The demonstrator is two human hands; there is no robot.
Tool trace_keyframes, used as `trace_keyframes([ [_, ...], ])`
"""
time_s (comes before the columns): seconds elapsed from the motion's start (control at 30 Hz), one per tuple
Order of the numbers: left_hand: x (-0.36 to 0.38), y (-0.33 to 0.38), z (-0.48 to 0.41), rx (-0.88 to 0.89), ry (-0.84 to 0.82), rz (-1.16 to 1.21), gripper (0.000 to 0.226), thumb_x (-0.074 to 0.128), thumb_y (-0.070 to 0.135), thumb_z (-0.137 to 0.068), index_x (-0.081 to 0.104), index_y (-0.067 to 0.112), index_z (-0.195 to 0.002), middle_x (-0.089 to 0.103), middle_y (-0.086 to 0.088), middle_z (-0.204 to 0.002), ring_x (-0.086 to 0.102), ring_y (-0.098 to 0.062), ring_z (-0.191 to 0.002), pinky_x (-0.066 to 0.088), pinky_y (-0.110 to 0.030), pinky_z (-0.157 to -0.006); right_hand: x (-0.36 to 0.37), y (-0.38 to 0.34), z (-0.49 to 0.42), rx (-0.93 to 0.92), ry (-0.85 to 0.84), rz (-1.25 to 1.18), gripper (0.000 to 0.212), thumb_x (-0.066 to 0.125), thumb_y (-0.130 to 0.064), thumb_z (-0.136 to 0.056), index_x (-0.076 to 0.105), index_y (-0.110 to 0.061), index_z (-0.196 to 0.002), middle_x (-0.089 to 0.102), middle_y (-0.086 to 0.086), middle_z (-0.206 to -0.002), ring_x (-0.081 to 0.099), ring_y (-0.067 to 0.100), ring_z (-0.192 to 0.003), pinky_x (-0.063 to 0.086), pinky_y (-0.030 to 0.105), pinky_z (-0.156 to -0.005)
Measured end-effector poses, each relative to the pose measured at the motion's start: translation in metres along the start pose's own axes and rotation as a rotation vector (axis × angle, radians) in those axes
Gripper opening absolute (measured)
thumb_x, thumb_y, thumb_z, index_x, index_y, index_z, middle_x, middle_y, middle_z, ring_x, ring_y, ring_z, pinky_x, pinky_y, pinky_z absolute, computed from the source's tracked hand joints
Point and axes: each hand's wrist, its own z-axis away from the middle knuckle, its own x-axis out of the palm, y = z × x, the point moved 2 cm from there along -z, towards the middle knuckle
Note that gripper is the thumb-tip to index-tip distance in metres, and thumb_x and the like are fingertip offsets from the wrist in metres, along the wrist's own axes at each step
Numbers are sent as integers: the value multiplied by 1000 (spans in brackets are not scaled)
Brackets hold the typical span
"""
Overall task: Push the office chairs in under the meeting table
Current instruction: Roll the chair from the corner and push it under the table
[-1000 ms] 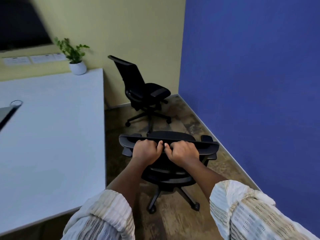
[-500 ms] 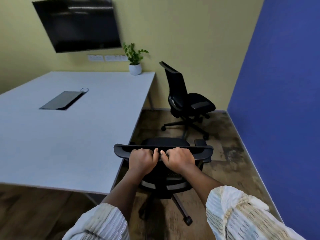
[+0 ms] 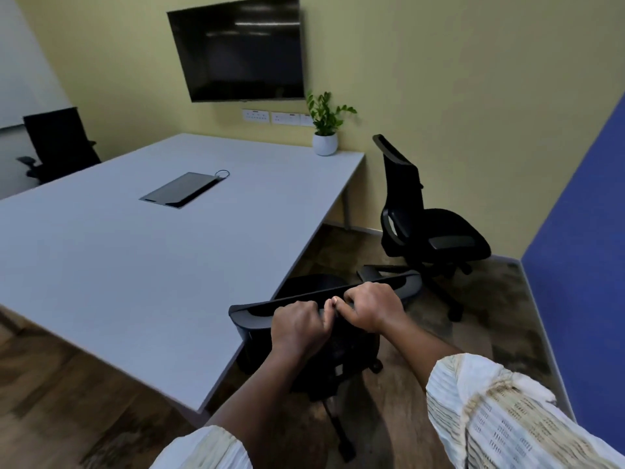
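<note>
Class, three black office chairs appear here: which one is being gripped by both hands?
The nearest chair, beside the table's right edge; both hands hold its backrest top. The other two stand untouched.

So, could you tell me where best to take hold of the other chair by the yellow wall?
Probably the top edge of its backrest, from the table side: the chair by the wall stands upright, its back toward the table and its seat facing away, so it needs turning first.
</note>
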Motion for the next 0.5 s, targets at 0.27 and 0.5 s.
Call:
trace_keyframes([
  [0.27,14,34,-86,-83,-6,51,65,29,60,-98,71,13,-85,73,-11,-86,69,-33,-83,49,-38,-67,34,79,-91,20,153,58,57,31,-55,-91,66,-13,-73,65,16,-81,58,37,-84,41,47,-86],
  [0.5,22,39,-138,-203,-72,52,67,28,68,-96,59,16,-67,66,-6,-71,64,-30,-70,46,-37,-61,46,118,-169,-49,60,-5,63,23,-62,-86,69,-19,-82,67,10,-93,59,33,-97,32,48,-105],
])
